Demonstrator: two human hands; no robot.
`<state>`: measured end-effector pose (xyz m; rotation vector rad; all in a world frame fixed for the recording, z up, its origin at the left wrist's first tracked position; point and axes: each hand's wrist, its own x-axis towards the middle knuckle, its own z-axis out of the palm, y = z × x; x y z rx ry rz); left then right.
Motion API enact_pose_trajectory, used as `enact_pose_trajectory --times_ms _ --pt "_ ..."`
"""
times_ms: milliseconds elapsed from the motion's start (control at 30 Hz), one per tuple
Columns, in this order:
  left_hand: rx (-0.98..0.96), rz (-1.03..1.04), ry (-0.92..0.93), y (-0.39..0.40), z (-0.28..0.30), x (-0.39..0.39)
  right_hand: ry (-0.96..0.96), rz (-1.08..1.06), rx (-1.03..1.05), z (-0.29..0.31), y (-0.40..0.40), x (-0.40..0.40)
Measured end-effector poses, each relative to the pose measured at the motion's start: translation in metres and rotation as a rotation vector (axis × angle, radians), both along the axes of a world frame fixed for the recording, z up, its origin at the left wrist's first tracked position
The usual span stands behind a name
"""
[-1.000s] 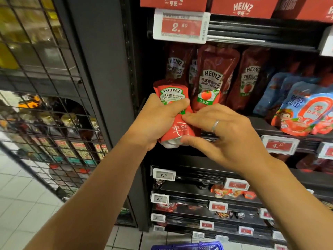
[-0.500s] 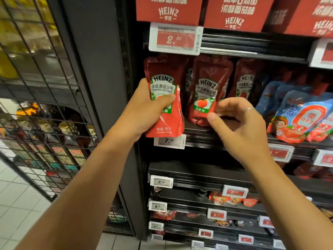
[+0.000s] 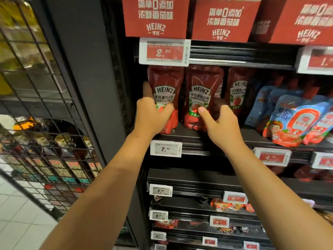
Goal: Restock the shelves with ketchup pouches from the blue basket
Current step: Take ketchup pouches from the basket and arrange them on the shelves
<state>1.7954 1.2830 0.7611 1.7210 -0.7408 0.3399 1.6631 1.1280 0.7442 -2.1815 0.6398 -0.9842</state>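
Hands: left hand (image 3: 152,114) grips leftmost ketchup pouch (image 3: 164,95) upright on shelf (image 3: 191,137), right hand (image 3: 222,121) pinches neighbouring pouch (image 3: 200,98).

Left hand (image 3: 153,114) hides pouch (image 3: 166,94) base; right price tag (image 3: 317,60) cropped, seemingly blurred.

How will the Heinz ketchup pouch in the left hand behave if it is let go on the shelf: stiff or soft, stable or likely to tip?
The ketchup pouch looks soft: it dents where the left hand grips it. It is tall on a narrow base, so it may lean or tip. The neighbouring pouch beside it could help prop it.
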Motion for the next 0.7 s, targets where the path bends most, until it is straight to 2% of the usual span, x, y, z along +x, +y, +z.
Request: enact_pose_trajectory --times_ms 100,233,400,567,700 --pt "-0.009 -0.030 0.037 0.001 -0.012 0.004 0.004 0.007 0.011 -0.001 -0.002 0.001" --pt "0.168 -0.018 0.102 0.007 -0.015 0.002 0.000 -0.004 0.002 -0.002 -0.001 0.005" --pt "0.324 0.077 0.043 0.016 -0.022 -0.017 0.009 -0.006 0.005 -0.001 0.002 0.009" --pt "0.308 0.077 0.063 0.021 -0.017 -0.021 0.013 0.013 -0.013 0.000 0.012 0.017" --pt "0.340 0.082 0.078 0.024 -0.022 -0.017 0.107 0.056 -0.009 -0.006 0.009 0.015"
